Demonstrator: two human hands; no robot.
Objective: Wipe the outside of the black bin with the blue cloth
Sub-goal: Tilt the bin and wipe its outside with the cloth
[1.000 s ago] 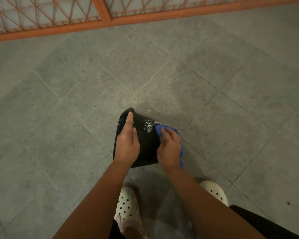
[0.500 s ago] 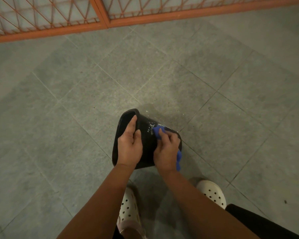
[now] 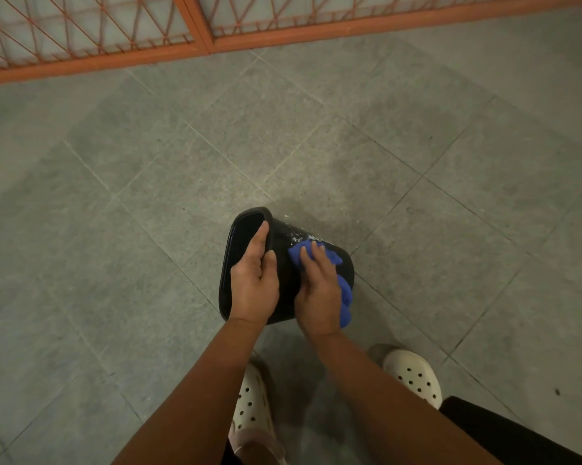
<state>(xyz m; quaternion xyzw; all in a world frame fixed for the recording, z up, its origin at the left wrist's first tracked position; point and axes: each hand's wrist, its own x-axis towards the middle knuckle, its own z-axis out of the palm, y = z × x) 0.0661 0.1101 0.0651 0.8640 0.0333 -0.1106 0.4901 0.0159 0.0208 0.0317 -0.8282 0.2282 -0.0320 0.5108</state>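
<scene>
Slid slightly left since the earlier frame, the right hand [image 3: 316, 293] presses the blue cloth [image 3: 345, 292], fingers straight and together, on the black bin [image 3: 284, 250] (tipped over on the floor [image 3: 148, 263], long axis left-right, mouth left). Left hand [image 3: 254, 280] fingers grip its rim.

Dim, flat grey light is falling over the tiled floor [image 3: 417, 162], while a paler glow is coming through the orange railing [image 3: 195, 25] along the top. Soft shadows are pooling around the white shoes [image 3: 413, 377]. The wide lens is bowing the railing slightly, and the black bin [image 3: 281, 234] is losing surface detail in the darkness.
</scene>
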